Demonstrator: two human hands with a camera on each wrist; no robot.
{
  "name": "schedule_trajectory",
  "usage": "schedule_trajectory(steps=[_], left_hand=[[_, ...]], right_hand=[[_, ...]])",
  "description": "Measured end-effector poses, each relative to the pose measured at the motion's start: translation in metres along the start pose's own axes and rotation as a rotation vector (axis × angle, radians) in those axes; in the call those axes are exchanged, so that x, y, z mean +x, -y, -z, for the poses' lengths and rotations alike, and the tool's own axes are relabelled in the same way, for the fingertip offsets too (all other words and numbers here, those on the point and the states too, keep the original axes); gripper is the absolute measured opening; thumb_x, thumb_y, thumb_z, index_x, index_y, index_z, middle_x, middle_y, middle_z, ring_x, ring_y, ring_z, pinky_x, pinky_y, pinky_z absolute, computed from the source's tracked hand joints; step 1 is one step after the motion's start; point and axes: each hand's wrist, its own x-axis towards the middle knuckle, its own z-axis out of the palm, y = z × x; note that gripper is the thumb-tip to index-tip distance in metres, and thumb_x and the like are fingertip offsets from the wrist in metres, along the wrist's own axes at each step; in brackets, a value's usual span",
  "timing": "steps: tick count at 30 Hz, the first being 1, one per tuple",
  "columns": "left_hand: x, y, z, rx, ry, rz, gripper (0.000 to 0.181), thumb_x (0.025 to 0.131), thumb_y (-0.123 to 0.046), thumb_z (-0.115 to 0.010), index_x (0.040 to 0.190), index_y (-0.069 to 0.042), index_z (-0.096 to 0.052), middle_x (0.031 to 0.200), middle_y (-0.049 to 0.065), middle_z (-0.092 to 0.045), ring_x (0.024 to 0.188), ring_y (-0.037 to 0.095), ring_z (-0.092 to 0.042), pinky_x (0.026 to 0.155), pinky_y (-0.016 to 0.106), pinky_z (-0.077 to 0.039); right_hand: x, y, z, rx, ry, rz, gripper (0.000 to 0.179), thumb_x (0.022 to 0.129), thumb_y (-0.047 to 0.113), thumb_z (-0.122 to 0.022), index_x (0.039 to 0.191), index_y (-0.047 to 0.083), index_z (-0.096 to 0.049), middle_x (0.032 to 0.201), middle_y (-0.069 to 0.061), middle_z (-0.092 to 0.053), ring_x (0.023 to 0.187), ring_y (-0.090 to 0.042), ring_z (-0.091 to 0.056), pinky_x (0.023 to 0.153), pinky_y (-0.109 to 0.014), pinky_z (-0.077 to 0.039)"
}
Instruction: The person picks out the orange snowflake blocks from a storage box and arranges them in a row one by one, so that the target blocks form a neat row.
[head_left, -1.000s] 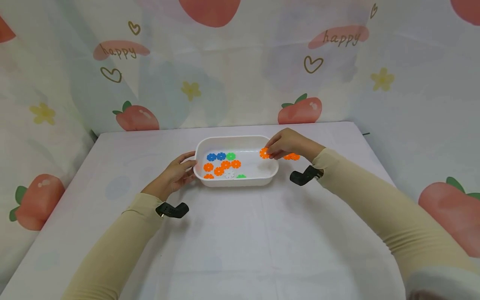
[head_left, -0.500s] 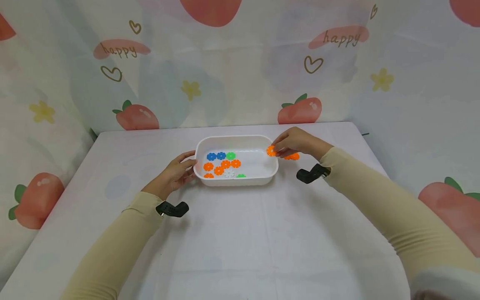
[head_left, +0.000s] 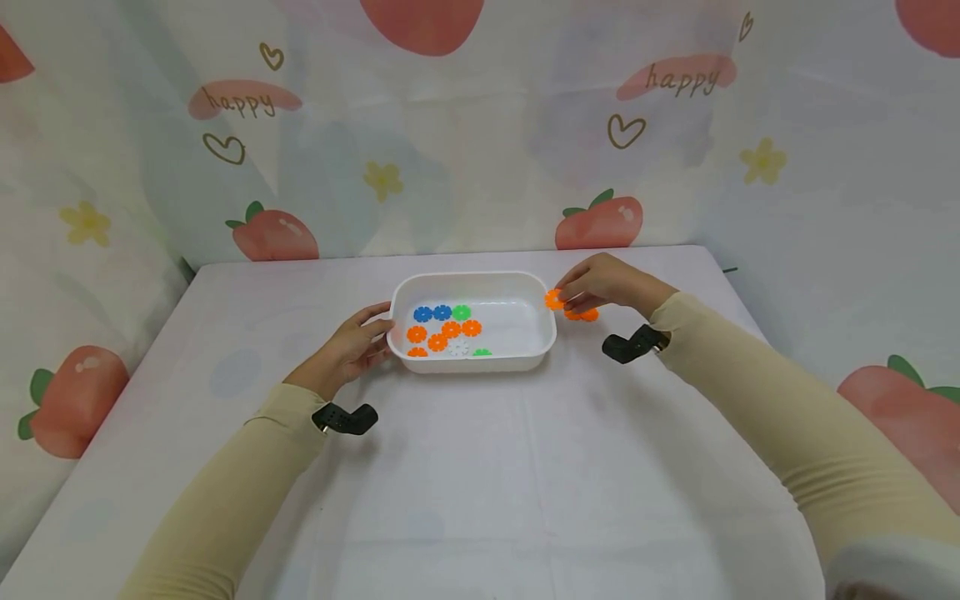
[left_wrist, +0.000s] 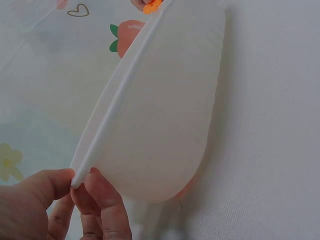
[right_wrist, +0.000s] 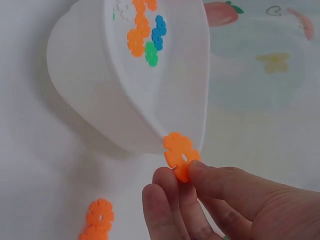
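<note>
A white oval-ended plastic tub [head_left: 472,364] stands on the table. My left hand [head_left: 351,346] pinches its left rim between thumb and fingers, which the left wrist view shows closely. Just past the tub's right end, my right hand [head_left: 611,282] pinches an orange notched snowflake disc [right_wrist: 181,155] between thumb and fingertips. In the right wrist view this disc overlaps the tub's rim. Inside the tub lie several orange discs [head_left: 437,342], two blue discs [head_left: 423,314], green discs [head_left: 461,312] and a pale white one [head_left: 459,347], mostly toward the left.
More orange discs [right_wrist: 100,215] lie on the white-covered table [head_left: 480,483] beside the tub's right end, below my right hand. A printed cloth backdrop [head_left: 480,167] rises behind the table. Each wrist wears a black camera mount [head_left: 345,419].
My right hand has moved right with the orange disc, from over the tub's right end to just outside its rim. The left hand and the tub stay in place.
</note>
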Motion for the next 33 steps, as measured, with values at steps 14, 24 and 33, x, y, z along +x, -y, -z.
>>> schedule_trajectory(steps=[14,24,33], left_hand=[[0.001,0.002,0.001,0.002,0.012,-0.014,0.050,0.101,-0.023,-0.055,0.149,-0.030,-0.041,0.141,0.007,-0.047,0.093,0.015,-0.054,0.069,0.018,-0.053],[-0.001,0.001,0.001,0.002,0.016,-0.012,0.050,0.102,-0.023,-0.055,0.149,-0.030,-0.041,0.143,0.007,-0.046,0.097,0.017,-0.053,0.073,0.018,-0.054],[0.000,0.001,0.001,0.001,0.002,0.003,0.049,0.101,-0.025,-0.056,0.148,-0.032,-0.042,0.142,0.006,-0.046,0.102,0.019,-0.052,0.071,0.018,-0.054]], right_hand=[[0.002,-0.016,0.015,0.002,-0.037,-0.049,0.041,0.097,0.014,-0.062,0.131,-0.009,-0.056,0.119,-0.023,-0.064,0.108,-0.035,-0.065,0.095,-0.041,-0.053],[0.010,-0.035,0.026,0.045,-0.083,-0.104,0.042,0.097,0.013,-0.062,0.132,-0.008,-0.055,0.120,-0.022,-0.062,0.094,-0.025,-0.068,0.092,-0.036,-0.055],[0.014,-0.050,0.030,0.071,-0.125,-0.159,0.044,0.096,0.014,-0.064,0.133,-0.007,-0.054,0.125,-0.024,-0.059,0.103,-0.032,-0.063,0.090,-0.033,-0.055]])
